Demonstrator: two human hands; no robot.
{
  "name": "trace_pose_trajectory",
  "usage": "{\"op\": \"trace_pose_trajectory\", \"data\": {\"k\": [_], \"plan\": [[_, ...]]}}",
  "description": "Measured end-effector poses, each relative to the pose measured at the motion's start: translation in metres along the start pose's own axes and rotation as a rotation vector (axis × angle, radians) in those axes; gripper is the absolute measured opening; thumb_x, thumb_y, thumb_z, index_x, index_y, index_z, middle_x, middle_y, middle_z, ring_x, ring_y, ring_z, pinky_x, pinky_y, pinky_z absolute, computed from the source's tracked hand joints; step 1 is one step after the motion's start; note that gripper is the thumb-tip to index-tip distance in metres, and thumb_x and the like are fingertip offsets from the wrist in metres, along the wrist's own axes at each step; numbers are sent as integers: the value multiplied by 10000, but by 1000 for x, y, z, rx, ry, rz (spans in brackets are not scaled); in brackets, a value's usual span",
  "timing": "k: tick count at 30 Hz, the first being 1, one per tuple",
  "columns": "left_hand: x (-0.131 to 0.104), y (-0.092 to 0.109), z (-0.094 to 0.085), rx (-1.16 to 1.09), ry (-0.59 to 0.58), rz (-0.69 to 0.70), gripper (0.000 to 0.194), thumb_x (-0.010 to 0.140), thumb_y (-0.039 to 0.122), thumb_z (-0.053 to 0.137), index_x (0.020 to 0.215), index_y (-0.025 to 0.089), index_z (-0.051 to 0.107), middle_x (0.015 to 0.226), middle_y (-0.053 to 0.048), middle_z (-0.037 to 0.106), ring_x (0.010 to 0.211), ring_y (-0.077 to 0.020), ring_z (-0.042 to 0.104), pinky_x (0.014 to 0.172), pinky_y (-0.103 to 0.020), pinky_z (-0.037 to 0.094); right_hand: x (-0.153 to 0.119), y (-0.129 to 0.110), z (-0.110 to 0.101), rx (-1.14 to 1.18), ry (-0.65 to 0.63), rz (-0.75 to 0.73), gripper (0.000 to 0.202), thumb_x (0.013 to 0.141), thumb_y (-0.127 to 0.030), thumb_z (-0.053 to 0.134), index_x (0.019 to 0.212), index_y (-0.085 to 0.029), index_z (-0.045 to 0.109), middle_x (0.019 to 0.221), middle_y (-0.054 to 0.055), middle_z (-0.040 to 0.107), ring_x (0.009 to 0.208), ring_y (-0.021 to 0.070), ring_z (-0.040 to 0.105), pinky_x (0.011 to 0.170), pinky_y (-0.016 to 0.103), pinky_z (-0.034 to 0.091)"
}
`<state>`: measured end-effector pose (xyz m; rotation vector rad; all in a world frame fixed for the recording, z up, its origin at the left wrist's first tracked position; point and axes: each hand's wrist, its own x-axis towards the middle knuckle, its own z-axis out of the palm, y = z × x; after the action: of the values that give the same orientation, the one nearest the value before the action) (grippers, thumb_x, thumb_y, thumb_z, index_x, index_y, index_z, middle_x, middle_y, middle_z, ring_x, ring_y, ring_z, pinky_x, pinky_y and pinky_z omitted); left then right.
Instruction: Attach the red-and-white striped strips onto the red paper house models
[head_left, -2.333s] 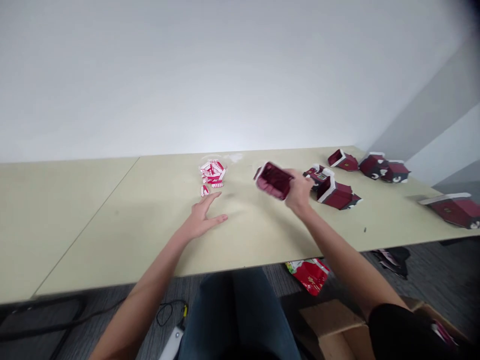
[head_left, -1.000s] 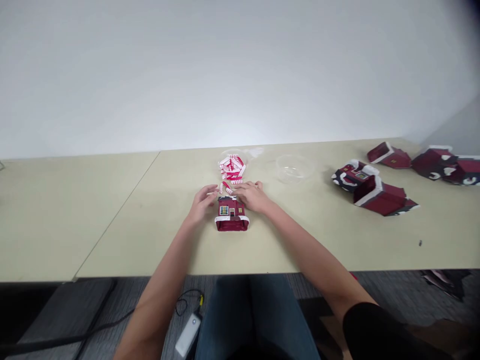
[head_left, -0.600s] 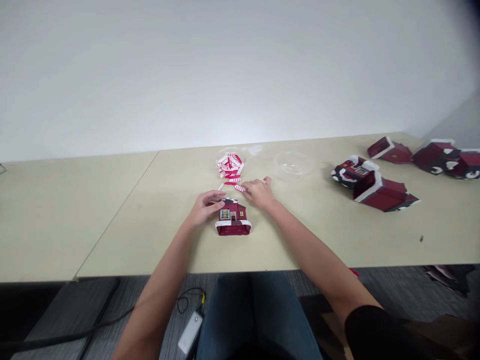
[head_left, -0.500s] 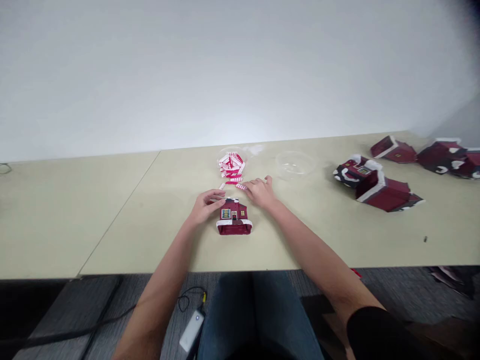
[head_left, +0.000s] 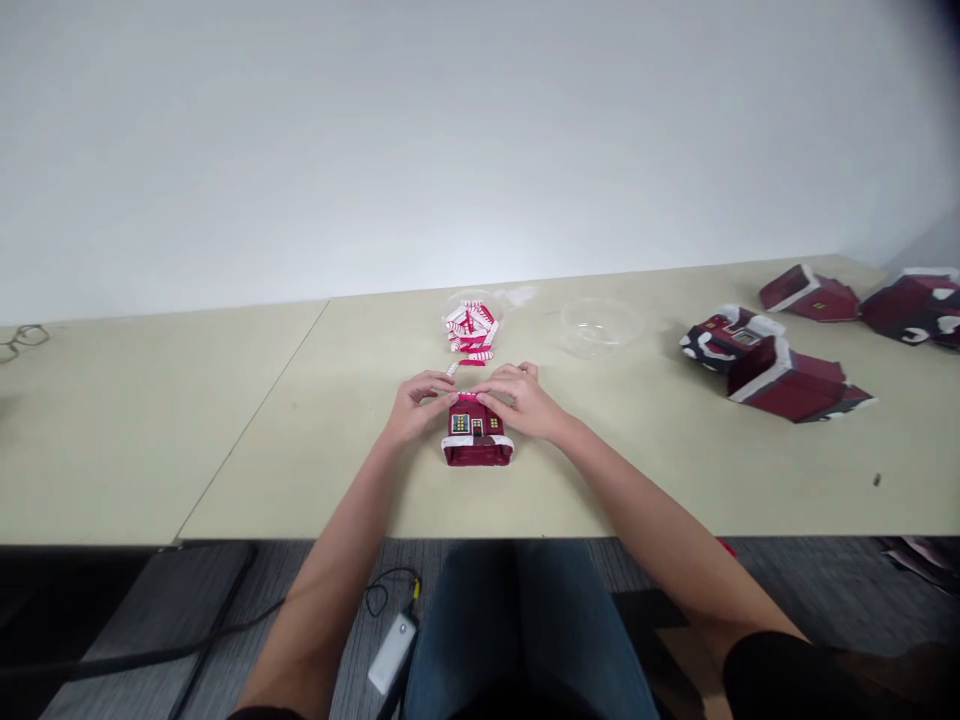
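A small dark-red toy house (head_left: 488, 455) lies on the table in front of me, its white-edged open end facing me and its painted windows upward. My left hand (head_left: 421, 405) is closed at the far left corner of the house, thumb against it. My right hand (head_left: 523, 400) pinches a red-and-white striped strip (head_left: 467, 396) against the far edge of the house. The thumbs nearly meet there, and the fingers partly hide the strip. Just beyond my hands lie a few loose striped pieces (head_left: 477, 358).
A clear round tub (head_left: 496, 306) filled with striped pieces stands at the back. To its right is another clear tub (head_left: 600, 328). Several dark-red houses, one of them a house on its side (head_left: 799, 385), lie at the right. Glasses (head_left: 28, 336) rest far left.
My right hand has brought a striped strip from the loose pieces toward me, onto the far edge of the house. The left hand stays by the house's corner. The view has shifted slightly.
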<state>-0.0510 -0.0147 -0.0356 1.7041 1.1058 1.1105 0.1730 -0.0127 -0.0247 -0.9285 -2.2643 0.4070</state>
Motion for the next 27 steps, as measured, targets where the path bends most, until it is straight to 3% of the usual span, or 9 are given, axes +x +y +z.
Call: {"op": "trace_pose_trajectory", "data": {"k": [10,21,27], "plan": [[-1,-4,-6,4,-141,86,362,684,388,741,811,53,690,1073,-90,568,1024,-21,553,899,-99,471,-2,5,-1,19,-4,-107,201,948,-329,525,946,-252,711,1049,31,682,1026,201,548,884,395,267],[-1,1,-10,-50,-199,23,345,688,373,742,789,47,688,1094,-85,559,1001,-27,576,892,-117,482,0,12,2,149,43,-203,150,900,-353,609,905,-251,718,1024,23,674,994,183,591,908,388,363],[-3,3,-10,-5,-173,-5,370,714,396,718,775,34,675,1060,-87,574,965,-14,578,869,-105,467,-1,13,0,40,23,-186,190,923,-370,576,935,-254,726,1031,34,677,993,184,594,897,385,349]]}}
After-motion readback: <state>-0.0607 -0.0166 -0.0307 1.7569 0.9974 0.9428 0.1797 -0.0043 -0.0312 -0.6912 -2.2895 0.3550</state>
